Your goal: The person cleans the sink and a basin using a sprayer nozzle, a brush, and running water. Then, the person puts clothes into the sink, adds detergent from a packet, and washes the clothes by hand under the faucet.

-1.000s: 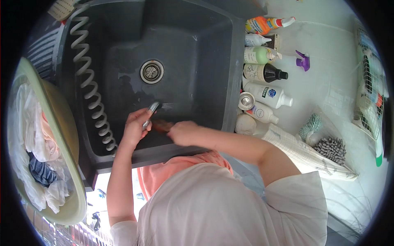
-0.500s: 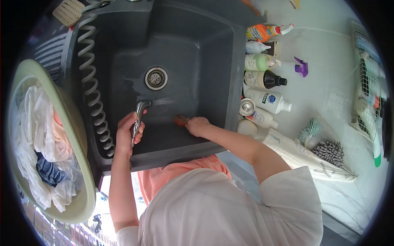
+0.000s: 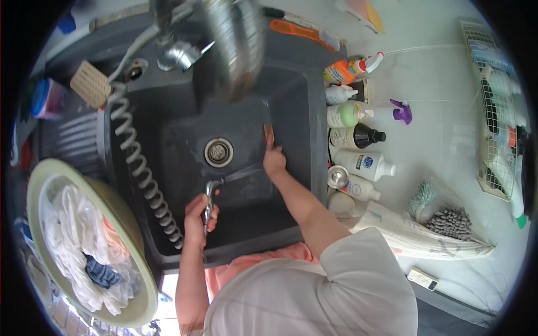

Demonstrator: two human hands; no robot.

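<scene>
With the drain as clock centre and 12 pointing away from the body, the white shirt (image 3: 336, 288), softly creased, fills the near edge, and a peach cloth (image 3: 260, 262) bunches against the sink's front rim at 5 o'clock. Just beyond that rim, near 6:30, the left hand (image 3: 200, 218) has its fingers wrapped around the sprayer (image 3: 209, 203), a smooth, shiny, slim tube whose bent head aims toward 2 o'clock and sends a thin pale streak of water across the floor. At 8 o'clock stands the tub (image 3: 128, 224), smooth, olive, round-rimmed, its wall close beside the sink and full of crumpled fabric (image 3: 75, 218), white, peach and dark blue. The grey hose (image 3: 147, 183) runs in springy coils along the sink's left side from 10 to 7. The sink (image 3: 244, 204) is matt dark grey with rounded corners; wet floor spans between the hands around the drain (image 3: 218, 152), a round metal strainer. At 3 o'clock the right hand (image 3: 274, 159), fingers closed, grips a small brown pad (image 3: 268, 133) near 2, close by the right wall, which bounds its reach that way; whether they touch is unclear. Past that rim, smooth plastic bottles (image 3: 358, 163) line up from 2 to 4. Farthest, a blurred silvery fitting (image 3: 232, 47) overhangs 12, and an orange brush (image 3: 297, 30) lies at 1.
</scene>
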